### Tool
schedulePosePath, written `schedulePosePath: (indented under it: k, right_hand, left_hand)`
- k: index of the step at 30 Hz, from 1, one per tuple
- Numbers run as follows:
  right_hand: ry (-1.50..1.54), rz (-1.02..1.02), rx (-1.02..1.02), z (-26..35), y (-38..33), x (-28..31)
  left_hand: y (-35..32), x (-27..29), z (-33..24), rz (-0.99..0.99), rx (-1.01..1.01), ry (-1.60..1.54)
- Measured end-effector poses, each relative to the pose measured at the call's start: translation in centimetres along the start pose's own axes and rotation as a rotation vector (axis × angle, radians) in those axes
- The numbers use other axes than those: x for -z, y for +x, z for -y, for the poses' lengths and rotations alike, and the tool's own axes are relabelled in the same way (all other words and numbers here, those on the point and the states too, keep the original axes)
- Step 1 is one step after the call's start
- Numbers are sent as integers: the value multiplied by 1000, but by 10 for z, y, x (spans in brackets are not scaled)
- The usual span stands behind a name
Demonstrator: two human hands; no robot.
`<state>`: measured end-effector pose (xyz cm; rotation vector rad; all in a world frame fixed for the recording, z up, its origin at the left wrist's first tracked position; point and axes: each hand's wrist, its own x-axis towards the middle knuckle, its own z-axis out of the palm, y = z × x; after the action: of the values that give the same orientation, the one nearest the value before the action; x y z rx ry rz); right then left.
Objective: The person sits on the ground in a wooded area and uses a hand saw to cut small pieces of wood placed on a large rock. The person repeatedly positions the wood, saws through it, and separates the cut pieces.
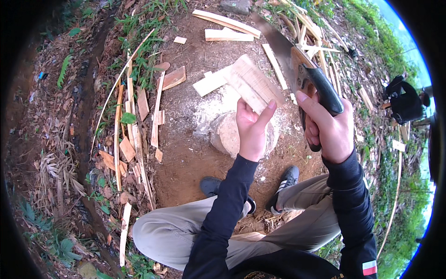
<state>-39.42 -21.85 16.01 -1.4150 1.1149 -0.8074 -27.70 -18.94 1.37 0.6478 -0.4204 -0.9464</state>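
My left hand [253, 128] pinches the near end of a flat, pale wooden board [253, 81], thumb on top, and holds it up above a round chopping stump [227, 135]. To the right, my right hand [329, 125] is wrapped round the dark handle of a handsaw [302, 60]. The saw's blade points up and away to the far left, and its far end looks blurred. Saw and board are apart in this view. Partly hidden behind the held board, a paler wood piece [209, 84] lies beyond the stump.
Cut planks [227, 35] lie on the dirt at the far side. Several strips and offcuts [130, 107] line the left, beside a narrow ditch [88, 93]. More scrap wood [316, 42] is piled at the far right. A black bag-like item [404, 100] sits at the right. My shoes [288, 181] flank the stump's near side.
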Motion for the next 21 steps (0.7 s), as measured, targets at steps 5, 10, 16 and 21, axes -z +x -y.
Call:
schedulePosePath:
  k: [5, 10, 16, 21]
  right_hand:
    - [-19, -54, -5, 5, -2, 3]
    - [42, -37, -14, 5, -5, 9]
    - [6, -27, -29, 3, -7, 14]
    - [19, -6, -29, 3, -6, 21]
  left_hand:
    - [-3, -9, -9, -5, -94, 117]
    - [-7, -18, -23, -19, -89, 206]
    - [-6, -24, -27, 10, -98, 147]
    - [-4, -22, -28, 29, -88, 183]
